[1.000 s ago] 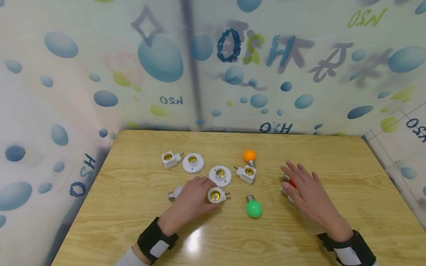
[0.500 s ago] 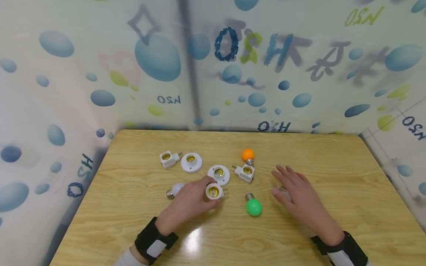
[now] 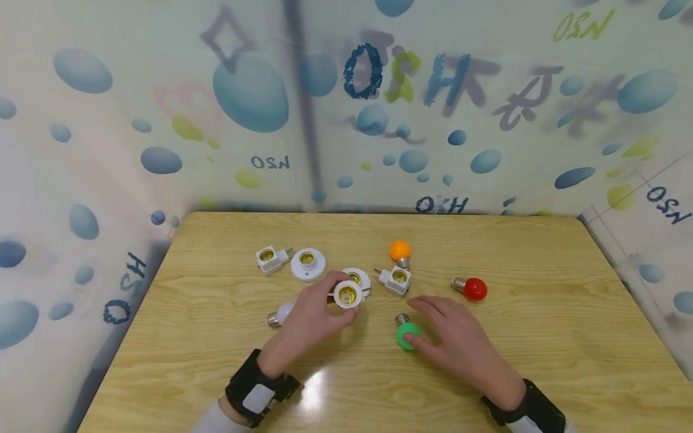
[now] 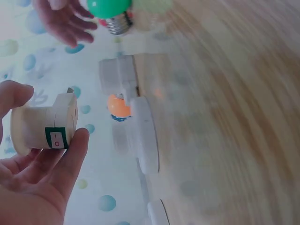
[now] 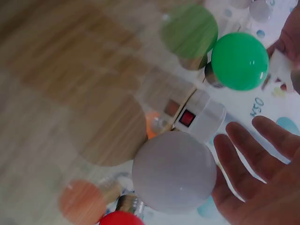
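My left hand (image 3: pixel 305 313) grips a round white plug-in lamp socket (image 3: pixel 347 294) between thumb and fingers, above the table. In the left wrist view, the socket (image 4: pixel 40 126) shows an I/O switch on its side. My right hand (image 3: pixel 462 340) is over the table with its fingers spread, and its thumb overlaps the green bulb (image 3: pixel 407 335) in the head view. In the right wrist view, a white bulb (image 5: pixel 173 173) is close beside the fingers (image 5: pixel 239 159); the head view hides it. Left of my left hand lies another white bulb (image 3: pixel 283 313), partly covered.
Two round socket bases (image 3: pixel 308 265) stand toward the back, one partly behind my held socket. A square plug-in socket (image 3: pixel 271 260) lies at left, another (image 3: pixel 397 280) beside the orange bulb (image 3: pixel 400 250). The red bulb (image 3: pixel 475 289) lies at right on the wooden table (image 3: pixel 541 325).
My right hand has moved left from over the red bulb to the green bulb, uncovering the red one. The left hand has raised the socket slightly, so it overlaps a round base.
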`<state>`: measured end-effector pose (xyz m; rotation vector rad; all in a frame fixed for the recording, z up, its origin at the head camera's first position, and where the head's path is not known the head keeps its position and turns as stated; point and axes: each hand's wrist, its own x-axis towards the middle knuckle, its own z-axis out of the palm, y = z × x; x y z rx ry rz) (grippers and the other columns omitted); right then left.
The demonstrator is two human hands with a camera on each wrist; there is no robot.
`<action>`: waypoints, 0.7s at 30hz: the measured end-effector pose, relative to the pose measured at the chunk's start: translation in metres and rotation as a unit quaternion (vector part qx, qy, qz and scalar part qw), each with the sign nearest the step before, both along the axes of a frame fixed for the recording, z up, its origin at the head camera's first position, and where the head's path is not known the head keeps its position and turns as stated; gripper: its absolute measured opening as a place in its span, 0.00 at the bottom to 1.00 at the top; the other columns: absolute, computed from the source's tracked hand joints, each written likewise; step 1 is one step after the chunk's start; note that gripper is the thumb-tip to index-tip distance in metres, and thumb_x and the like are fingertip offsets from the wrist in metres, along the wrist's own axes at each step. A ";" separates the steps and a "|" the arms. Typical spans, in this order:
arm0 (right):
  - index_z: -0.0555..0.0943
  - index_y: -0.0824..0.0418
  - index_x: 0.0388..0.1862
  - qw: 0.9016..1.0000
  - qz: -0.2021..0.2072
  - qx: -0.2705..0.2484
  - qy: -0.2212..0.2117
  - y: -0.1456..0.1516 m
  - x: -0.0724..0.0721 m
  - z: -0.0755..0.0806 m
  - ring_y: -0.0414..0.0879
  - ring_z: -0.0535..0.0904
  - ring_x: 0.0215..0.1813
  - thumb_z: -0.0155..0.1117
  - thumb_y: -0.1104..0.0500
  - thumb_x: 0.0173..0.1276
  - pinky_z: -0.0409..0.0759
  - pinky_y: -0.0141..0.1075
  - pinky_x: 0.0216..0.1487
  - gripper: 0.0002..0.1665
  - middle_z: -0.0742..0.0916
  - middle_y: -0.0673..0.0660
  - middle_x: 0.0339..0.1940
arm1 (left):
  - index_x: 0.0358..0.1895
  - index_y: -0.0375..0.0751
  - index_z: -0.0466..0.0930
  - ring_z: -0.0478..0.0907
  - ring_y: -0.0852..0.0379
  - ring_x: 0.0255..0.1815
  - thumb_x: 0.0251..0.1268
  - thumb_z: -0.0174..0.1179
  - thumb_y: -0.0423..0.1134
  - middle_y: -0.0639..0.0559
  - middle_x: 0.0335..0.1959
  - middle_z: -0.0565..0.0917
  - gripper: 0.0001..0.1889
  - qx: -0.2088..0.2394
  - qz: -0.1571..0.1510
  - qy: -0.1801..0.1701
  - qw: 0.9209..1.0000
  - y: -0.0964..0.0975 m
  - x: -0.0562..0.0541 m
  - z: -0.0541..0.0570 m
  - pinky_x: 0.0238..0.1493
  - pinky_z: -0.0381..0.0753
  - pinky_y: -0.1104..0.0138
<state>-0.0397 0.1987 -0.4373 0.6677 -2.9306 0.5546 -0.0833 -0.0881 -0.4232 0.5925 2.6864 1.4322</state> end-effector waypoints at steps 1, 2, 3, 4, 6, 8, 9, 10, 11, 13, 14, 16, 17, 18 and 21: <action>0.82 0.54 0.65 1.000 0.001 0.001 -0.008 -0.002 0.000 0.000 0.53 0.81 0.61 0.75 0.38 0.64 0.79 0.54 0.61 0.36 0.85 0.54 0.61 | 0.58 0.41 0.78 0.83 0.55 0.49 0.56 0.75 0.32 0.49 0.51 0.85 0.25 0.011 0.004 0.001 1.000 0.001 0.000 0.000 0.50 0.85 0.61; 0.82 0.54 0.65 1.000 0.003 0.003 -0.014 -0.004 0.001 0.000 0.52 0.82 0.60 0.76 0.38 0.63 0.81 0.52 0.60 0.36 0.85 0.53 0.60 | 0.58 0.41 0.78 0.83 0.55 0.49 0.56 0.76 0.32 0.49 0.51 0.85 0.26 0.020 0.009 0.003 1.000 0.002 0.000 0.000 0.51 0.85 0.61; 0.82 0.53 0.64 1.000 0.004 0.007 -0.024 -0.006 0.001 0.000 0.51 0.82 0.59 0.77 0.38 0.62 0.82 0.50 0.59 0.36 0.85 0.52 0.60 | 0.57 0.41 0.78 0.83 0.54 0.49 0.55 0.76 0.30 0.49 0.51 0.85 0.26 0.027 0.014 0.005 1.000 0.003 -0.001 0.000 0.51 0.85 0.61; 0.82 0.52 0.64 0.999 0.007 0.011 -0.032 -0.008 0.001 0.001 0.49 0.82 0.57 0.78 0.38 0.61 0.83 0.48 0.57 0.36 0.85 0.52 0.59 | 0.57 0.41 0.78 0.83 0.54 0.50 0.55 0.76 0.30 0.49 0.51 0.85 0.26 0.031 0.018 0.005 0.999 0.004 -0.001 -0.001 0.51 0.85 0.61; 0.82 0.52 0.62 0.999 0.012 0.019 -0.040 -0.012 0.003 0.000 0.47 0.83 0.54 0.79 0.38 0.60 0.84 0.46 0.54 0.36 0.85 0.51 0.58 | 0.57 0.41 0.79 0.84 0.53 0.50 0.54 0.76 0.29 0.49 0.51 0.85 0.26 0.034 0.023 0.008 0.999 0.005 -0.001 -0.002 0.51 0.85 0.61; 0.82 0.51 0.61 0.999 0.014 0.025 -0.042 -0.015 0.004 -0.001 0.45 0.83 0.51 0.79 0.37 0.59 0.85 0.44 0.51 0.35 0.84 0.50 0.56 | 0.57 0.41 0.79 0.84 0.53 0.50 0.53 0.76 0.28 0.49 0.50 0.85 0.26 0.037 0.027 0.011 0.999 0.006 -0.002 -0.003 0.50 0.86 0.62; 0.82 0.50 0.60 0.999 0.014 0.028 -0.040 -0.016 0.004 -0.002 0.44 0.82 0.49 0.80 0.36 0.58 0.85 0.43 0.49 0.35 0.84 0.50 0.56 | 0.57 0.40 0.79 0.84 0.52 0.50 0.53 0.76 0.27 0.48 0.50 0.86 0.27 0.038 0.028 0.011 0.999 0.007 -0.002 -0.004 0.50 0.86 0.62; 0.82 0.50 0.59 0.999 0.015 0.031 -0.037 -0.017 0.004 -0.003 0.44 0.82 0.47 0.80 0.36 0.57 0.85 0.42 0.47 0.35 0.84 0.50 0.55 | 0.58 0.40 0.80 0.85 0.52 0.50 0.53 0.77 0.27 0.48 0.51 0.86 0.27 0.040 0.028 0.009 0.999 0.007 -0.002 -0.005 0.50 0.86 0.63; 0.82 0.50 0.58 0.999 0.015 0.034 -0.034 -0.017 0.004 -0.004 0.43 0.82 0.45 0.80 0.36 0.56 0.85 0.41 0.45 0.35 0.83 0.51 0.54 | 0.58 0.39 0.80 0.85 0.52 0.51 0.53 0.77 0.27 0.48 0.51 0.86 0.27 0.042 0.028 0.007 0.999 0.007 -0.003 -0.006 0.50 0.86 0.63; 0.82 0.50 0.57 0.999 0.014 0.034 -0.034 -0.018 0.004 -0.005 0.42 0.80 0.43 0.81 0.36 0.56 0.84 0.38 0.42 0.35 0.82 0.51 0.53 | 0.58 0.38 0.80 0.85 0.51 0.51 0.52 0.78 0.28 0.47 0.52 0.86 0.28 0.044 0.029 0.002 0.999 0.008 -0.003 -0.006 0.51 0.85 0.63; 0.81 0.50 0.57 0.999 0.013 0.034 -0.036 -0.018 0.004 -0.005 0.41 0.79 0.42 0.81 0.37 0.55 0.83 0.37 0.41 0.35 0.81 0.51 0.53 | 0.58 0.38 0.80 0.85 0.51 0.52 0.53 0.78 0.28 0.47 0.52 0.86 0.27 0.043 0.030 -0.001 0.999 0.009 -0.003 -0.007 0.51 0.85 0.63; 0.80 0.50 0.56 0.998 0.014 0.035 -0.042 -0.017 0.004 -0.005 0.40 0.78 0.40 0.82 0.39 0.56 0.83 0.35 0.40 0.34 0.80 0.52 0.52 | 0.57 0.37 0.81 0.85 0.49 0.52 0.53 0.78 0.29 0.46 0.52 0.87 0.26 0.039 0.031 0.000 0.999 0.009 -0.004 -0.007 0.51 0.86 0.63; 0.80 0.51 0.56 0.998 0.016 0.034 -0.045 -0.017 0.004 -0.005 0.40 0.78 0.40 0.82 0.41 0.56 0.83 0.35 0.40 0.33 0.80 0.52 0.51 | 0.57 0.37 0.81 0.86 0.49 0.52 0.53 0.78 0.29 0.45 0.52 0.87 0.26 0.037 0.032 0.001 0.999 0.009 -0.005 -0.008 0.51 0.86 0.63; 0.80 0.52 0.56 0.998 0.019 0.033 -0.048 -0.017 0.003 -0.004 0.40 0.78 0.40 0.83 0.43 0.57 0.83 0.35 0.40 0.32 0.79 0.52 0.51 | 0.56 0.37 0.82 0.86 0.49 0.51 0.53 0.78 0.29 0.45 0.51 0.87 0.25 0.034 0.033 0.002 0.999 0.010 -0.005 -0.008 0.51 0.86 0.63; 0.79 0.54 0.57 0.998 0.025 0.029 -0.059 -0.016 0.003 -0.002 0.40 0.78 0.40 0.82 0.50 0.59 0.85 0.35 0.41 0.30 0.79 0.52 0.50 | 0.54 0.37 0.83 0.86 0.48 0.51 0.53 0.78 0.30 0.44 0.50 0.87 0.23 0.025 0.035 0.009 0.999 0.010 -0.006 -0.009 0.51 0.86 0.62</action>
